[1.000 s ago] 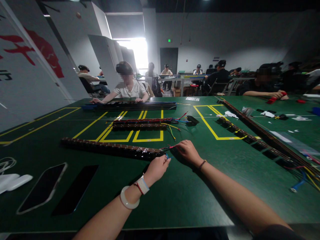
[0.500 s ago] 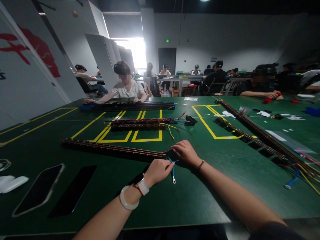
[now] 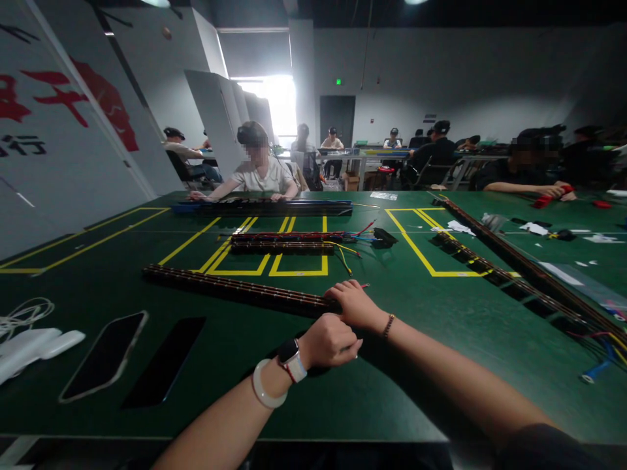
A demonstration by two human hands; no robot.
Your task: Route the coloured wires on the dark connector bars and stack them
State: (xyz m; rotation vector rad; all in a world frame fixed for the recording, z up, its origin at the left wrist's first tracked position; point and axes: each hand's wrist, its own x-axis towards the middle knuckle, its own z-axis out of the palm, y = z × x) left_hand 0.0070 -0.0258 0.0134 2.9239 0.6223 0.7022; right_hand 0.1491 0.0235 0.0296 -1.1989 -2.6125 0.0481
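Note:
A long dark bar [image 3: 235, 284] with copper-coloured lines and pale dots lies slanted across the table. My right hand [image 3: 356, 304] is closed over its right end, fingers curled down around it. Past the knuckles pokes the tip of a red wire [image 3: 365, 285]. Just in front, my left hand [image 3: 330, 341] is closed in a fist, close to the right hand. What lies inside the left fist is hidden, and the bar's blue cable is out of sight.
Two phones [image 3: 105, 356] [image 3: 166, 362] and a white device with a cable [image 3: 42, 349] lie left. Beyond are shorter wired bars [image 3: 284, 247]. More long bars [image 3: 514, 281] and paper scraps lie right. A person [image 3: 264, 173] sits opposite; another's hands [image 3: 558, 190] hold something red.
My right hand has moved from the red wire onto the bar's end. My left hand has curled into a fist, and the blue cable it pinched is now hidden. The view has shifted slightly left.

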